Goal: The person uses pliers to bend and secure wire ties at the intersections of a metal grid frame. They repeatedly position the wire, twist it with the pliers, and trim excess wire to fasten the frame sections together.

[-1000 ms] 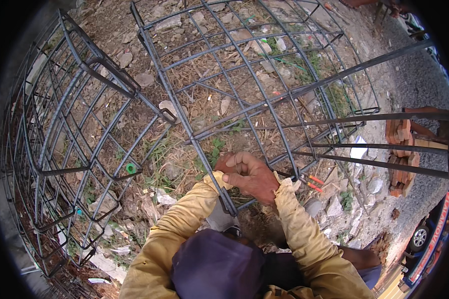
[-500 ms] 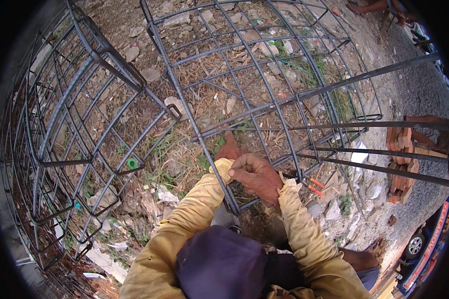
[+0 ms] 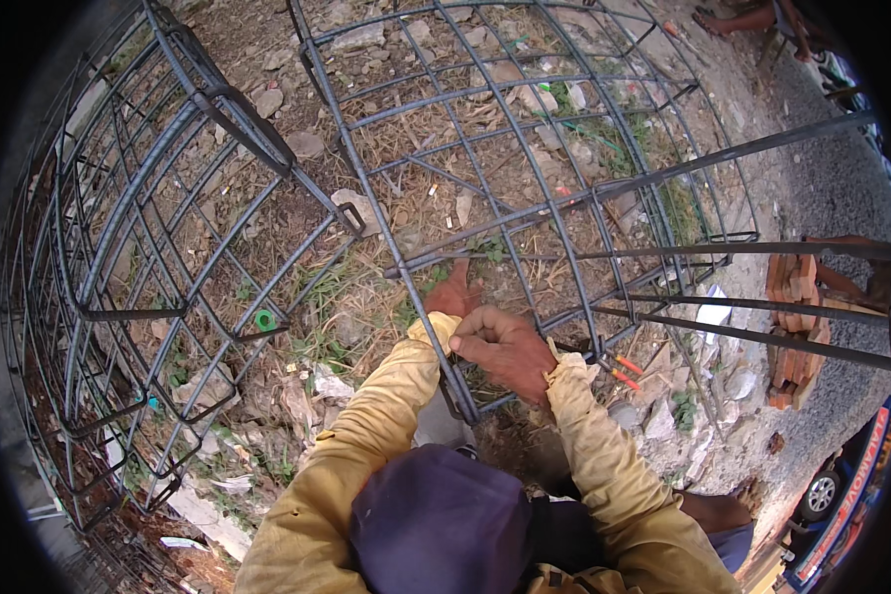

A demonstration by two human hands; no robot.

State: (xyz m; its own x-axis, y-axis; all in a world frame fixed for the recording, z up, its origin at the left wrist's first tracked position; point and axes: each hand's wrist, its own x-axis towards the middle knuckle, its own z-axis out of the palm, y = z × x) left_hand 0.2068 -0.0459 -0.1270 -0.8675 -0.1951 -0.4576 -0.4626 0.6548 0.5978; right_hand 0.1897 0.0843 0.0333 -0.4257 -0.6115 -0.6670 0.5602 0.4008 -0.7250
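The ground (image 3: 285, 218) is brown dirt, bumpy and messy. Grey stones (image 3: 305, 146) lie all over it, with dry straw and little green plants (image 3: 685, 408) between them. On the right there is a grey, rough road (image 3: 837, 188), a pile of red bricks (image 3: 794, 330) and a blue truck or car (image 3: 854, 495). Daylight shines on everything.

Two hands (image 3: 510, 351) show at centre, two steel-bar grids (image 3: 366, 188) at left and upper centre — plus one green ring (image 3: 258, 320), lower left. One wheel (image 3: 820, 494) shows, lower right.
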